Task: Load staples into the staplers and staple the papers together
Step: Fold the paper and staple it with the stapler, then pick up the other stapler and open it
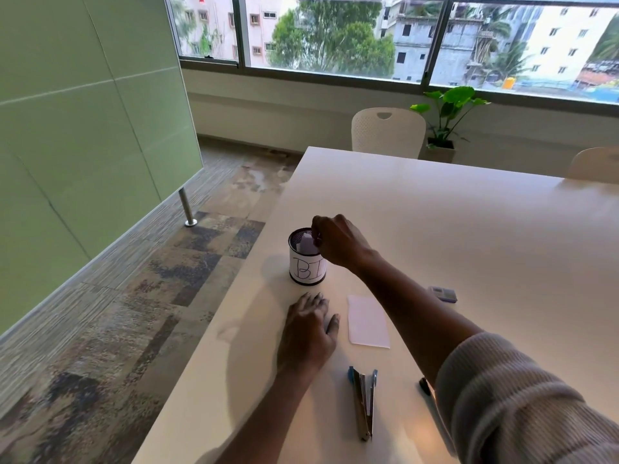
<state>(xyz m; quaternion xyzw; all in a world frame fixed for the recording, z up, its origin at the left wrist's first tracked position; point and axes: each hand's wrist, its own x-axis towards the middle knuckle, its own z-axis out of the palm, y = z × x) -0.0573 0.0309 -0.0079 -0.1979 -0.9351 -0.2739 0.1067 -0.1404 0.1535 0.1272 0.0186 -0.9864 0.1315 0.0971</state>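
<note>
Paper [306, 246] in cup [307, 270], partly behind right hand [339, 243]

Blue stapler [363, 401] lies swung open on the desk [469, 229], near its front edge. White paper [367, 321] lies flat just beyond it. Small blue-grey box [442, 294] sits further right.

Right hand [339, 242] at mesh cup [306, 269]

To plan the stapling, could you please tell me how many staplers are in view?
1: an opened blue stapler lies near the table's front edge, right of the left hand. A dark object mostly hidden behind the right sleeve may be a second.
</note>
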